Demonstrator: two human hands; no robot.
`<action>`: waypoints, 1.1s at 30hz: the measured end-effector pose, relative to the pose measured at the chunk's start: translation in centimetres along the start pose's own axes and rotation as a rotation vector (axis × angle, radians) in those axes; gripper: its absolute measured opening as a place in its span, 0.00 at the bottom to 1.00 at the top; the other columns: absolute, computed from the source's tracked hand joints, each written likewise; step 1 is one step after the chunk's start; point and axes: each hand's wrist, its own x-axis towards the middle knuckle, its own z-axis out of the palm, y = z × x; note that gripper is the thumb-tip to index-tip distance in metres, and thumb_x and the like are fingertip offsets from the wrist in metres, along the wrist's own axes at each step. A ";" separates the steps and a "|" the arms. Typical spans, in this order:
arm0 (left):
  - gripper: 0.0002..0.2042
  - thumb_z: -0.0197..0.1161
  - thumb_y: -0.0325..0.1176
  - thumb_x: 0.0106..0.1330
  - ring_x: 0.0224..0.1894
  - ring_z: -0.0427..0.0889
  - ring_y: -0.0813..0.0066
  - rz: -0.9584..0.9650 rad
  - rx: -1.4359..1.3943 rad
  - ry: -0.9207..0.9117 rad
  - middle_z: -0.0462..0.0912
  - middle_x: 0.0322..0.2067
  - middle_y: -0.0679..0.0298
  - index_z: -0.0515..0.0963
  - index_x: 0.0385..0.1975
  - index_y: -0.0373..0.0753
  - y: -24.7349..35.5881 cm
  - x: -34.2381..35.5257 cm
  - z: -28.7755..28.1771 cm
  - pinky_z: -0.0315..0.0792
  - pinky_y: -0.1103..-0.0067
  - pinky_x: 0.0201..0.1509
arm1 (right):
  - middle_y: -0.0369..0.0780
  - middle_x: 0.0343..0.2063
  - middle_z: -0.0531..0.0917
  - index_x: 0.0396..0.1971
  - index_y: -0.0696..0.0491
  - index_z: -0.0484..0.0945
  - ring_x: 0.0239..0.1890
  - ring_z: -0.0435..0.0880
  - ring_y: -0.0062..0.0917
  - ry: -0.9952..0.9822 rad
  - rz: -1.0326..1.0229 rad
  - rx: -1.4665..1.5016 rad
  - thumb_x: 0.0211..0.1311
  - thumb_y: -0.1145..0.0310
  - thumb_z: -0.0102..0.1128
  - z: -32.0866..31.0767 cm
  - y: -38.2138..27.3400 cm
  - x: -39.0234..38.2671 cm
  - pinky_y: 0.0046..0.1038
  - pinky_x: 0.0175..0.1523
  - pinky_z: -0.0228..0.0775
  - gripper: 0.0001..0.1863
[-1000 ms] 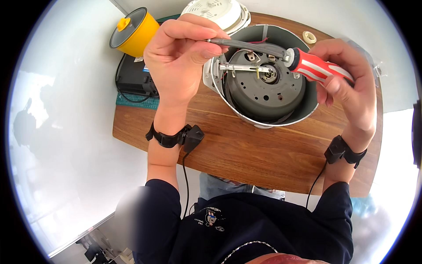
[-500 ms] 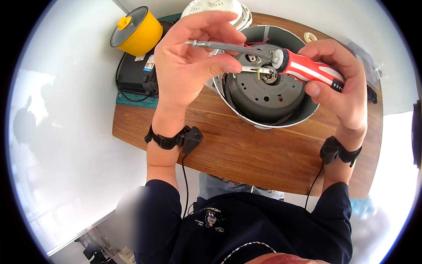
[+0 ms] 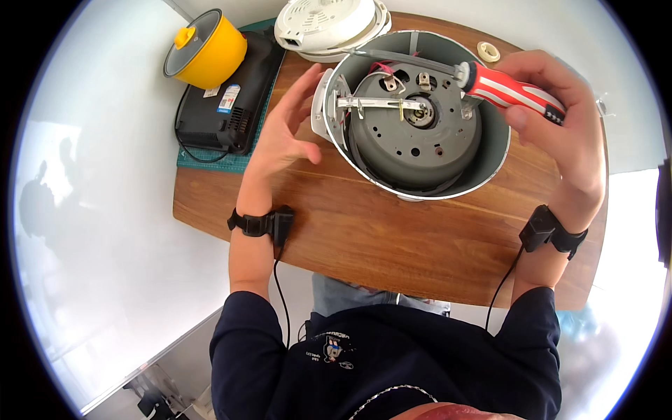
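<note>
A red-and-white-striped screwdriver (image 3: 509, 91) is gripped in my right hand (image 3: 560, 122), its long metal shaft lying level above an opened grey metal housing (image 3: 497, 157). Inside that housing sit a grey round plate (image 3: 420, 150) with holes and brackets, a silver strip (image 3: 371, 103) across toward its centre, and some red wires. My left hand (image 3: 287, 129) is empty, fingers apart and curved, just left of the housing's side bracket (image 3: 323, 105).
The wooden table (image 3: 364, 231) holds a yellow pot (image 3: 213, 56) on a black appliance (image 3: 248, 84), a green mat (image 3: 210, 161), stacked white plastic covers (image 3: 329, 24) at the back and a small cream ring (image 3: 488, 51). Cables trail from both wrist straps.
My left hand has released the screwdriver's shaft and moved down and left to the housing's side. My right hand with the screwdriver shifted slightly right from half a second ago.
</note>
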 end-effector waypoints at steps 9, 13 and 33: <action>0.68 0.89 0.37 0.34 0.78 0.58 0.64 -0.092 -0.044 -0.014 0.59 0.76 0.58 0.49 0.78 0.36 -0.5 -0.2 1.3 0.54 0.66 0.80 | 0.36 0.38 0.85 0.43 0.58 0.81 0.39 0.82 0.18 -0.131 -0.058 -0.133 0.47 0.74 0.70 -0.7 0.5 -0.9 0.20 0.44 0.72 0.20; 0.63 0.88 0.32 0.39 0.76 0.62 0.66 -0.096 -0.075 0.028 0.61 0.75 0.60 0.52 0.78 0.36 -0.3 -0.4 1.5 0.59 0.67 0.78 | 0.36 0.37 0.85 0.41 0.59 0.82 0.40 0.83 0.19 -0.177 -0.022 -0.172 0.47 0.78 0.68 0.3 0.3 -1.1 0.21 0.47 0.73 0.17; 0.68 0.89 0.44 0.32 0.73 0.66 0.64 0.113 0.017 0.044 0.65 0.73 0.58 0.51 0.78 0.37 0.0 -0.8 2.5 0.65 0.67 0.75 | 0.40 0.34 0.87 0.40 0.57 0.83 0.36 0.85 0.25 -0.109 -0.132 -0.368 0.48 0.81 0.70 4.0 -0.6 -1.1 0.23 0.44 0.76 0.16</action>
